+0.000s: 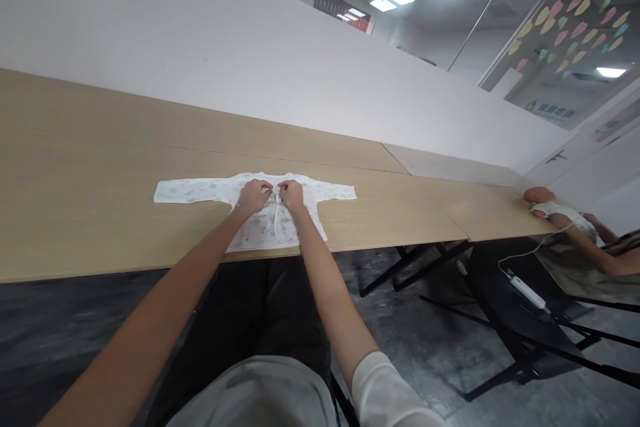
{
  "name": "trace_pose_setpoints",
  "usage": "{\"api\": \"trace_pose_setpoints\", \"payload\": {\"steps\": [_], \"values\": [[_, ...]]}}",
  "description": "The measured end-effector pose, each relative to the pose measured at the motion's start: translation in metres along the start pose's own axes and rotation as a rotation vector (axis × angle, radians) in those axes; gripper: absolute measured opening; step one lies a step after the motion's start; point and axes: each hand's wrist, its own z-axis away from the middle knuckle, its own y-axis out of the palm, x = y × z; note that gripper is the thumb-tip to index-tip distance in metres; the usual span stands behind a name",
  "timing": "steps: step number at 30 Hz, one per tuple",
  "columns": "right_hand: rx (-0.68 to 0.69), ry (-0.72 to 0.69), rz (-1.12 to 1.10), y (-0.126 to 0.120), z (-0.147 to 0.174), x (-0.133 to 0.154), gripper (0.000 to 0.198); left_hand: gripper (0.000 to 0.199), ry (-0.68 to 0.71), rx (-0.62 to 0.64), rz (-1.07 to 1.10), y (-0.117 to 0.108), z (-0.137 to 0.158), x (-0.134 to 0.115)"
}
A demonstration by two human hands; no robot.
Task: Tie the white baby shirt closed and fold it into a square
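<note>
A small white baby shirt [260, 230] with a faint printed pattern lies spread on the table, both long sleeves stretched out sideways. Near its neckline my left hand [255, 195] pinches the front fabric, fingers closed. Just to the right, my right hand [291, 194] also has its fingers closed on the shirt's front edge. Only a narrow gap parts the two hands, over the front opening. Whatever small fastening may lie between the fingertips is too small to make out. The shirt's lower hem rests close to the table's front edge.
The long wooden table [100, 147] runs along a white wall [200, 47]. At its far right end, another person's hand [560, 220] is on a doll in white clothing. A black folding chair [510, 307] holds a white power strip [527, 293] with a cable.
</note>
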Motion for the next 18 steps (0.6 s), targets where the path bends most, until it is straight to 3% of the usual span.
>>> {"api": "trace_pose_setpoints", "payload": {"steps": [12, 18], "values": [[0.037, -0.059, 0.113, -0.004, 0.005, 0.005, 0.027, 0.037, 0.081, 0.034, -0.127, -0.008, 0.004, -0.005], [0.005, -0.029, -0.016, -0.011, 0.003, 0.009, 0.031, 0.034, 0.157, 0.092, -0.233, -0.02, 0.014, -0.002]]}}
